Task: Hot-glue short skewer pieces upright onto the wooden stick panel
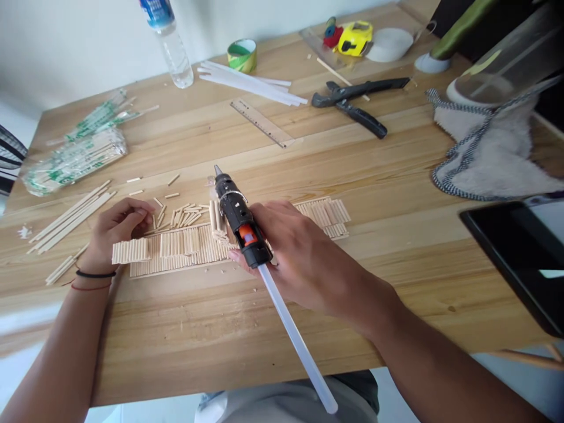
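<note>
My right hand (293, 252) is closed round a black hot glue gun (237, 217) with a long clear glue stick (295, 338) out of its back; the nozzle points away from me above the work. Under it lies a flat panel of short wooden sticks (185, 249) glued side by side. My left hand (117, 229) rests on the panel's left end, fingers curled and pinched at the loose cut sticks (183, 214); what they hold is too small to see. A second stick panel (326, 212) lies right of my right hand.
Long bare sticks (70, 217), wrapped chopsticks (74, 155), a water bottle (170, 41), tape roll (242, 54), spare glue sticks (251, 82), ruler (262, 123), black cutters (352, 100), yellow tape measure (355, 38), a cloth (489, 153) and a dark tablet (520, 258) lie on the wooden table (220, 329).
</note>
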Demonstrator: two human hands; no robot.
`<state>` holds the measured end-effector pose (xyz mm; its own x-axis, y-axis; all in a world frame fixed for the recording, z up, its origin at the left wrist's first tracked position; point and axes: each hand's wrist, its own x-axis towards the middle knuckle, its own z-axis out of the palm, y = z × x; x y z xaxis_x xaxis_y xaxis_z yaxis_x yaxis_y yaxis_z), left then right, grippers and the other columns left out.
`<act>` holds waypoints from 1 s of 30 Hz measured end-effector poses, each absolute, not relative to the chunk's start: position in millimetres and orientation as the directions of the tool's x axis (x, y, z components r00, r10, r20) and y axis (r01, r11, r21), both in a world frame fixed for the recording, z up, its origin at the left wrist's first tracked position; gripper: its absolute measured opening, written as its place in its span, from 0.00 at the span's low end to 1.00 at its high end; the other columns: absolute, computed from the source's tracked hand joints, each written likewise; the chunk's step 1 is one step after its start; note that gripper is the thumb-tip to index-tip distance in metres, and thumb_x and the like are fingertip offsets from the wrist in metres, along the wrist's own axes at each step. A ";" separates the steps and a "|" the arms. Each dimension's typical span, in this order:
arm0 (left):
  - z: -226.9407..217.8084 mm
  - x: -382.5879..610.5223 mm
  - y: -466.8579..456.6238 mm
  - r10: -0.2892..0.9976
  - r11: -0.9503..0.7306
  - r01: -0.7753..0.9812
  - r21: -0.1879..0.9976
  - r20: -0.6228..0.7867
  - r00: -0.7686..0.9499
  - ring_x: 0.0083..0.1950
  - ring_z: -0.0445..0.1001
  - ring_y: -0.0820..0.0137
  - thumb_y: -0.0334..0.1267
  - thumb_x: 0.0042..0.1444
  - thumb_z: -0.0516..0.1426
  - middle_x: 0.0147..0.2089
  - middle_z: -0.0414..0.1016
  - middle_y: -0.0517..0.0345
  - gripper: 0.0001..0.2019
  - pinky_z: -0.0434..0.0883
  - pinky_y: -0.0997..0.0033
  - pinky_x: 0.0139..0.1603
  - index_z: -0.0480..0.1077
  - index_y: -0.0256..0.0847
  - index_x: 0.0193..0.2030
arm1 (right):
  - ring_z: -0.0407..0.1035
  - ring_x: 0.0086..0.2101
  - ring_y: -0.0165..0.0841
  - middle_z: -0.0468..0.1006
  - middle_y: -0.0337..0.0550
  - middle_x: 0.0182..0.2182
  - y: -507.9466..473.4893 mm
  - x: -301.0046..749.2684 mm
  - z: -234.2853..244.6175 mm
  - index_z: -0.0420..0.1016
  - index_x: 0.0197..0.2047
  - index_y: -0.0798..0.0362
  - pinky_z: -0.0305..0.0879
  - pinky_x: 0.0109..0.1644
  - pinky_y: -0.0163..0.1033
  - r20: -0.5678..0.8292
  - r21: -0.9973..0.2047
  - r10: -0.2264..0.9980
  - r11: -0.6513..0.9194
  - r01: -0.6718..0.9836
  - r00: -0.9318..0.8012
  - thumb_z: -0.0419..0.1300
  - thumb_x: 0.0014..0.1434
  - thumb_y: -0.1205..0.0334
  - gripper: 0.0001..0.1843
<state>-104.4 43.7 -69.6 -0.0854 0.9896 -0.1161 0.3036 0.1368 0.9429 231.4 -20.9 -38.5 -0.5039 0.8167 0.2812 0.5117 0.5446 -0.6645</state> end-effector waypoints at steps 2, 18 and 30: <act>-69.9 -106.2 43.3 0.988 0.148 0.304 0.941 -0.129 -0.081 0.29 0.71 0.75 0.40 0.48 0.69 0.27 0.75 0.59 0.10 0.67 0.78 0.29 0.80 0.37 0.36 | 0.70 0.39 0.41 0.77 0.46 0.38 -20.4 230.4 -39.8 0.68 0.44 0.54 0.65 0.50 0.47 0.305 -0.668 0.809 0.558 0.493 -0.502 0.63 0.65 0.67 0.06; -76.2 -122.1 42.3 0.992 0.117 0.373 0.920 -0.124 -0.007 0.29 0.66 0.74 0.52 0.55 0.66 0.30 0.72 0.60 0.16 0.62 0.75 0.28 0.78 0.40 0.39 | 0.68 0.38 0.38 0.76 0.43 0.36 -18.0 224.4 -40.3 0.66 0.41 0.51 0.64 0.52 0.47 0.301 -0.707 0.820 0.534 0.464 -0.486 0.59 0.60 0.74 0.10; -78.6 -127.6 41.7 0.991 0.125 0.419 0.899 -0.135 -0.007 0.30 0.66 0.72 0.51 0.60 0.63 0.31 0.71 0.61 0.14 0.61 0.73 0.29 0.78 0.41 0.41 | 0.68 0.37 0.39 0.76 0.43 0.36 -18.6 225.3 -37.9 0.66 0.40 0.51 0.63 0.50 0.47 0.281 -0.720 0.829 0.516 0.465 -0.484 0.60 0.61 0.73 0.09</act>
<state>-127.6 41.7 -78.6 -0.0075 0.9909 -0.1347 0.4193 0.1254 0.8991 225.3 -18.6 -37.9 -0.4839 0.8286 0.2814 0.4646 0.5157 -0.7199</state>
